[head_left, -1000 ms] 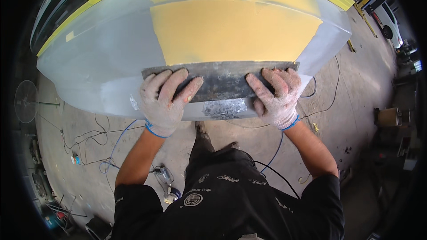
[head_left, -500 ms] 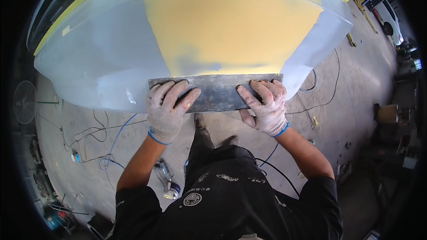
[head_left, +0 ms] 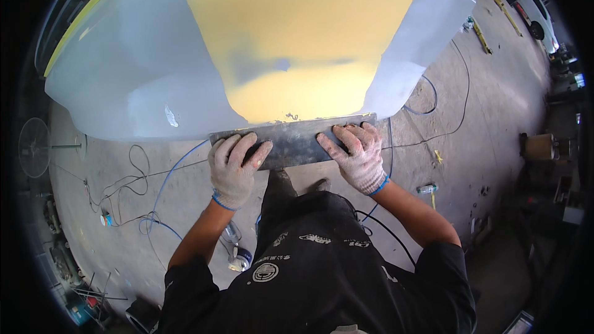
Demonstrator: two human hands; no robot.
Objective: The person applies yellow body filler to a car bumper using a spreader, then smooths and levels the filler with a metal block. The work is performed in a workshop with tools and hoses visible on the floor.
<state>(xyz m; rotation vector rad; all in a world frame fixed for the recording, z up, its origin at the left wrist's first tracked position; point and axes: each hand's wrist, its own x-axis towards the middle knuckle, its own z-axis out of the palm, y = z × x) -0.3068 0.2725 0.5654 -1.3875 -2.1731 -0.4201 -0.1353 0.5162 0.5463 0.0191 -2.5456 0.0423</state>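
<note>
A wide, dark, flat filler spreader [head_left: 291, 143] spans between my two gloved hands, its far edge against the near end of a yellow filler patch [head_left: 303, 18]. The patch covers the middle of a curved grey car body panel [head_left: 139, 80], with a greyish streak showing through it. Small bits of filler sit along the blade's far edge. My left hand [head_left: 234, 170] grips the spreader's left end, fingers bent over its face. At the other end, my right hand [head_left: 360, 156] holds it the same way; both thumbs are mostly hidden.
Blue and black hoses [head_left: 162, 188] lie on the concrete floor [head_left: 445, 154]. A power tool [head_left: 238, 253] rests by my left leg. A round fan [head_left: 34, 147] stands at far left, and a plastic bottle [head_left: 427, 189] lies at right. Yellow masking [head_left: 77, 31] edges the panel's far left.
Both hands have drawn the spreader toward me along the panel, exposing more yellow filler and the greyish streak. The blade now slants slightly, its right end farther away. The view has shifted.
</note>
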